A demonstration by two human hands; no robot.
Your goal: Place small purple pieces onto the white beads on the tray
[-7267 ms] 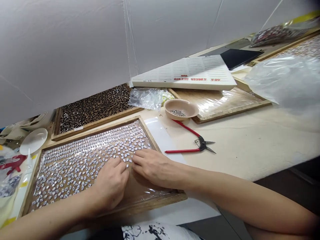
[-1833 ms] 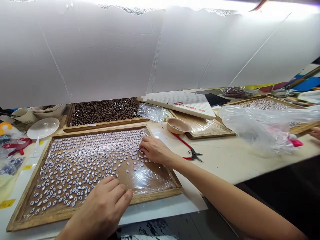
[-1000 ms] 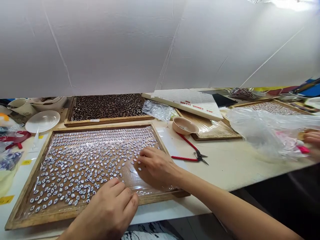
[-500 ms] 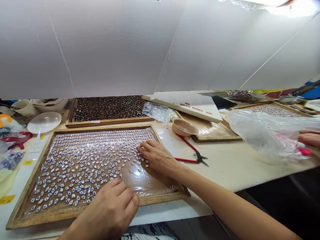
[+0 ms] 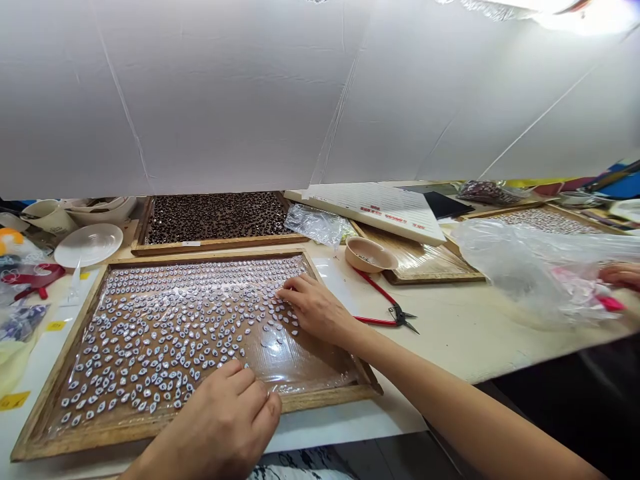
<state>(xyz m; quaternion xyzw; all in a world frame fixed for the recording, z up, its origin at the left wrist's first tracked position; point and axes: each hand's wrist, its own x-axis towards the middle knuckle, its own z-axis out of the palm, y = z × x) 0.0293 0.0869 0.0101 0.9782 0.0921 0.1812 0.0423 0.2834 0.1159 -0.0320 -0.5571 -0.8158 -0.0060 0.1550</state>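
The worktop (image 5: 465, 333) carried a wooden tray (image 5: 325, 400) directly before us, with a second, darker tray (image 5: 220, 249) behind it. A plastic bag (image 5: 505, 263) lay well to the right, near a co-worker's hand (image 5: 623, 273).

Clear film (image 5: 300, 367) lined the nearer tray, and small pale pieces (image 5: 170, 333) with dark centres covered much of it. Along the far side we saw them in close, even rows; toward the near left they lay looser and at mixed angles; they stopped short of the near right corner. From this we judged the work well along but unfinished: the far rows looked settled, while the loose spread and the pieces at the right still looked unordered.

The left hand (image 5: 230, 417) was over the near rim, fingers curled and close together, with loose pieces just beyond its knuckles. We could not tell whether it touched the rim or held anything. The right hand (image 5: 317, 310) reached over the tray's right part, its grip narrow, thumb and fingers drawn together. Its fingertips were among the right-hand pieces, with several just beside and below them. Whether a piece was pinched there we could not tell; the fingers hid it.
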